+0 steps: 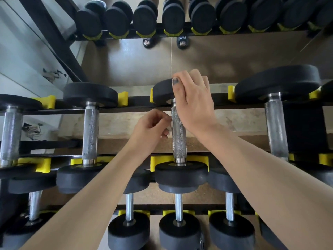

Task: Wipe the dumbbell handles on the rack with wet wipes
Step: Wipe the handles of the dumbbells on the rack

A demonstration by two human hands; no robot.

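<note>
- Nearest, below the middle dumbbell: a lower row of smaller dumbbells (179, 230) on the rack, handles bare, no hand near them.
- At the middle dumbbell's near weight (181, 175): seated in a yellow cradle (158, 160), handle running away from it toward the far rail.
- On the left side of the middle dumbbell's handle (178, 131): left hand (150, 129), fingers curled and pinching a small white wet wipe (170, 125) against the knurled metal, about midway along.
- On the right of that handle and over its far end: right hand (193, 100), fingers curled over the far weight (163, 91), thumb down its face, gripping and steadying it.
- Likely step: wiping this handle, wipe at the middle, probably neither end covered yet.
- Next move calls for sliding the wipe along the handle's full length and around its underside, with the far weight held firm or rolled to bring hidden metal up.
- Left of the middle dumbbell: neighbouring handle (90, 132), speckled with dark spots, seemingly awaiting a wipe.
- Beyond the middle dumbbell: bare floor, then what looks like a mirrored rack row (173, 17) and sandalled feet (182, 41).
</note>
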